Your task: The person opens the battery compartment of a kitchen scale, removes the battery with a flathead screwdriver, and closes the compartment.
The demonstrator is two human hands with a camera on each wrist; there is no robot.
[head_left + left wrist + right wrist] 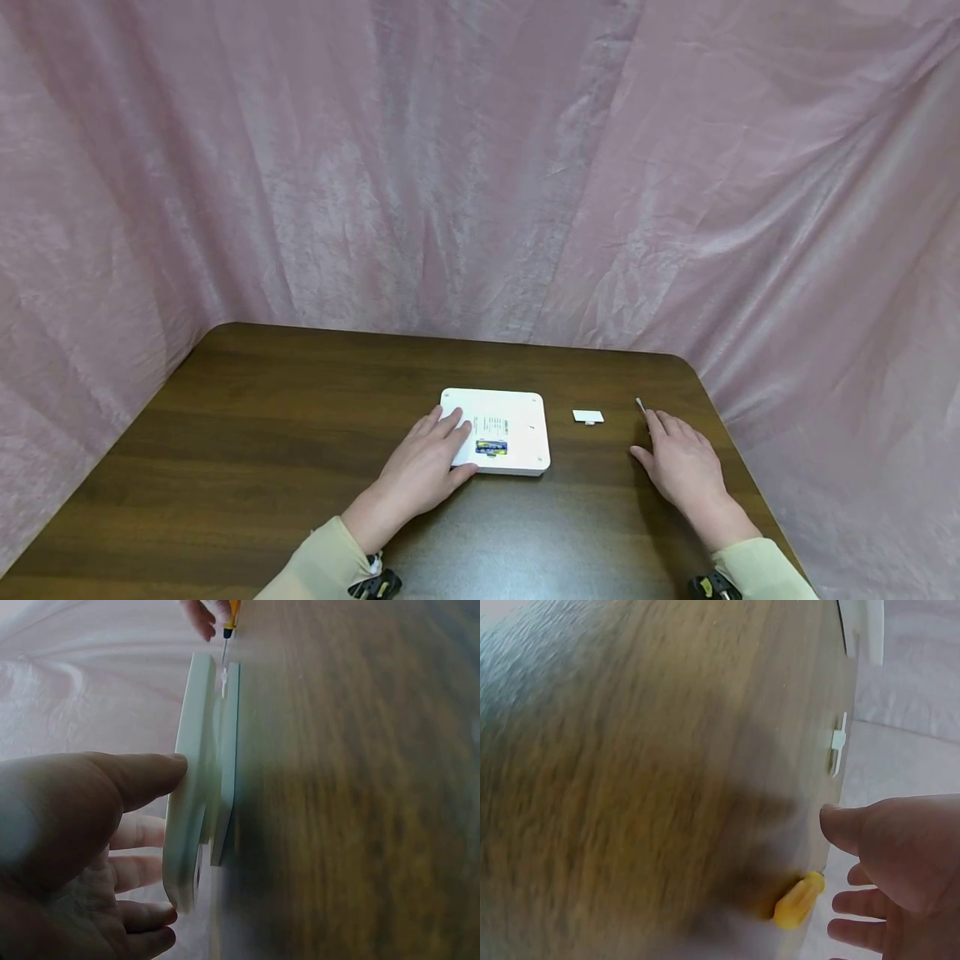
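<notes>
A flat white scale-like device (521, 408) lies underside up on the table. A battery (491, 447) with a blue and yellow wrapper shows in its uncovered compartment. My left hand (423, 467) rests on the device's left side, with fairly straight fingers on the upper face and the thumb at the near edge. To the right lies a small white battery cover (588, 416). My right hand (684, 467) hovers with loose fingers over a screwdriver (796, 902). Its yellow handle lies on the table in the right wrist view, apart from the fingers.
The brown wooden table (285, 417) has rounded far corners. Pink curtains (450, 167) hang behind it and along both sides. A dark strap device (375, 583) sits on the left wrist.
</notes>
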